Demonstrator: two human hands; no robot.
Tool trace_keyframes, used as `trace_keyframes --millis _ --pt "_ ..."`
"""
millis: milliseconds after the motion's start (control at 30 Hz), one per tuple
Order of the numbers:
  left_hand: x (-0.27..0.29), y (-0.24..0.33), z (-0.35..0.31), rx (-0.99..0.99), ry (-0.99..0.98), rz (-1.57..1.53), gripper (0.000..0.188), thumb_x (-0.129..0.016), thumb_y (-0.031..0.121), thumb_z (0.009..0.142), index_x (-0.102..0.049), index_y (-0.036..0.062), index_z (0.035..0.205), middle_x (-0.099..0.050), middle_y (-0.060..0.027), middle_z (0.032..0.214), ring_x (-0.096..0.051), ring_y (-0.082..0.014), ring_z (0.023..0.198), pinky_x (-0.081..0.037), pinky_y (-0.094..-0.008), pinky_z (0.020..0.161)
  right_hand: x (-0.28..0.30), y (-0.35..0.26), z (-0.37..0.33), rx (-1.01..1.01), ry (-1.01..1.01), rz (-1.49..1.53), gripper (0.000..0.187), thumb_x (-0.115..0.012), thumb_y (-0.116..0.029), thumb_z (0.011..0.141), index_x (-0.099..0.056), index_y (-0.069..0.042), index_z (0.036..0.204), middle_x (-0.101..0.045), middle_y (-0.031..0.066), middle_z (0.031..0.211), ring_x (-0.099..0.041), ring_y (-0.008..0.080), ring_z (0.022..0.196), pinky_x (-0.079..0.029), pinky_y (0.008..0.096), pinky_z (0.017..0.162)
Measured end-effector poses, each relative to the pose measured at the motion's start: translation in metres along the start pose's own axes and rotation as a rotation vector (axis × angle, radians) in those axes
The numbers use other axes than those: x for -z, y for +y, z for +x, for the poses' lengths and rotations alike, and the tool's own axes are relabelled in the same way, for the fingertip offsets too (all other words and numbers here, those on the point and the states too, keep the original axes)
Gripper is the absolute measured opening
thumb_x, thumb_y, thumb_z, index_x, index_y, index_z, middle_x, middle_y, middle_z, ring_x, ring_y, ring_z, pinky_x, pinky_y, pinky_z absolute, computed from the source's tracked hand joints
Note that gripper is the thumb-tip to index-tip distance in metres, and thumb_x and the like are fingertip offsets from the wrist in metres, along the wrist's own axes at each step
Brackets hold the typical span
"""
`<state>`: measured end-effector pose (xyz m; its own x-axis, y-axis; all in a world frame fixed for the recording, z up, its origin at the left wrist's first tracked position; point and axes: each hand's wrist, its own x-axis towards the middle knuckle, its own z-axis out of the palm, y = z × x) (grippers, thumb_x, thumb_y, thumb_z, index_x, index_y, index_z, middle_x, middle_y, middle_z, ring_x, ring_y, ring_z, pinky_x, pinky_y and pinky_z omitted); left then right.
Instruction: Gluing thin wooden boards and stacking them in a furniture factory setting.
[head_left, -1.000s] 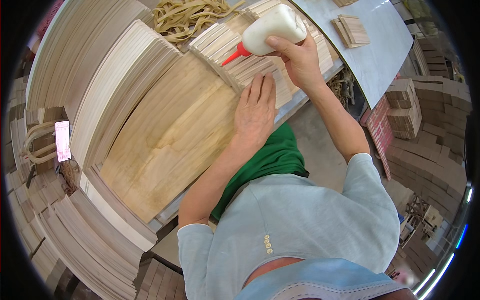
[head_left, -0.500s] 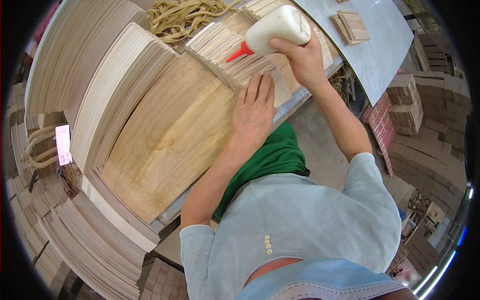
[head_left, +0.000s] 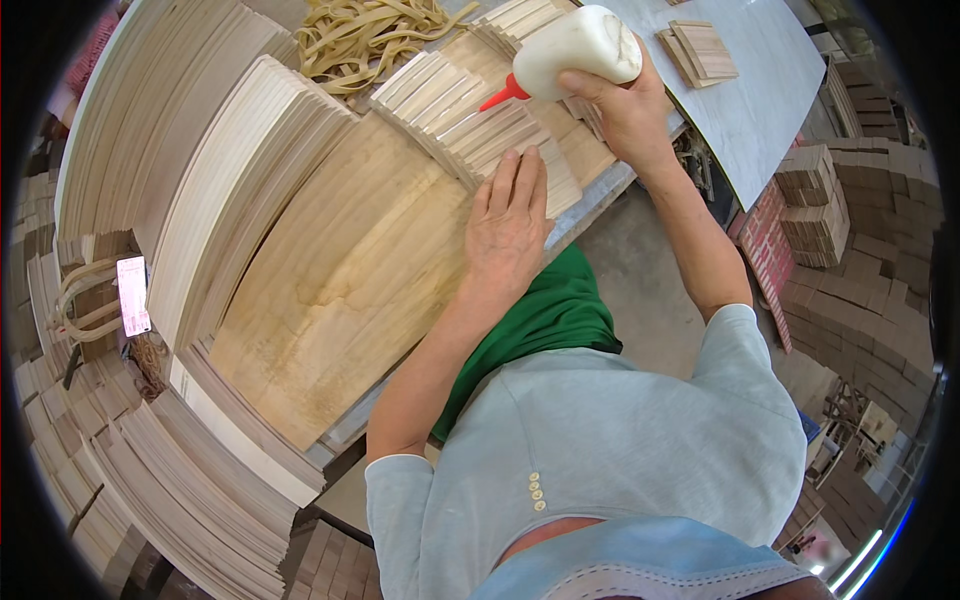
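Observation:
My right hand (head_left: 628, 108) grips a white squeeze bottle (head_left: 577, 55) with a red nozzle (head_left: 502, 93), tilted so the tip points down and left, just above a row of overlapping thin wooden slats (head_left: 455, 112). Pale wet-looking streaks run along some slat edges. Resting flat, fingers stretched out, my left hand (head_left: 510, 225) lies on the near end of these slats. Beneath them is a wide wooden board (head_left: 340, 270) on the workbench.
Tall rows of stacked slats (head_left: 250, 170) stand on the left. A heap of tan bands (head_left: 375, 35) lies at the far side. Two small wood pieces (head_left: 700, 52) sit on a grey-white tabletop (head_left: 750, 120) at right. Stacked wood blocks (head_left: 812, 205) stand beyond.
My right hand has moved the bottle slightly to the right, its nozzle shifting along the slats. My left hand stays in nearly the same place.

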<state>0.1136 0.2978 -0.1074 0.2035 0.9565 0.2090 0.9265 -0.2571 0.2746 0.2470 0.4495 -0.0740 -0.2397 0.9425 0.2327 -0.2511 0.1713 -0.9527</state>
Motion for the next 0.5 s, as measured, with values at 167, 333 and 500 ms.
trace_keyframes --millis 167,333,500 --pt "-0.001 0.000 -0.001 -0.006 0.012 -0.006 0.078 -0.077 0.027 0.071 -0.043 0.0031 0.137 -0.033 -0.0062 0.148 -0.030 -0.0247 0.136 -0.031 -0.0375 0.104 0.014 -0.007 0.005 0.010 0.013 -0.021 0.053 -0.073 0.002 0.079 -0.048 -0.002 0.125 -0.061 0.0071 0.116 -0.060 0.0179 0.107 -0.052 0.0331 0.090" --pt "-0.004 -0.001 -0.002 -0.001 0.017 -0.012 0.078 -0.077 0.027 0.071 -0.043 0.0032 0.137 -0.033 -0.0063 0.148 -0.030 -0.0247 0.136 -0.031 -0.0375 0.104 0.025 -0.014 0.007 0.087 0.050 -0.289 0.048 -0.070 0.001 0.081 -0.050 -0.001 0.124 -0.062 0.0081 0.114 -0.061 0.0198 0.106 -0.053 0.0352 0.088" --pt "-0.003 0.000 -0.002 -0.003 0.012 0.000 0.079 -0.077 0.027 0.071 -0.042 0.0033 0.138 -0.032 -0.0058 0.148 -0.030 -0.0246 0.136 -0.032 -0.0377 0.105 0.009 -0.033 -0.007 -0.036 0.009 0.185 0.041 -0.067 -0.004 0.084 -0.051 0.001 0.121 -0.062 0.0115 0.113 -0.062 0.0252 0.104 -0.054 0.0423 0.088"
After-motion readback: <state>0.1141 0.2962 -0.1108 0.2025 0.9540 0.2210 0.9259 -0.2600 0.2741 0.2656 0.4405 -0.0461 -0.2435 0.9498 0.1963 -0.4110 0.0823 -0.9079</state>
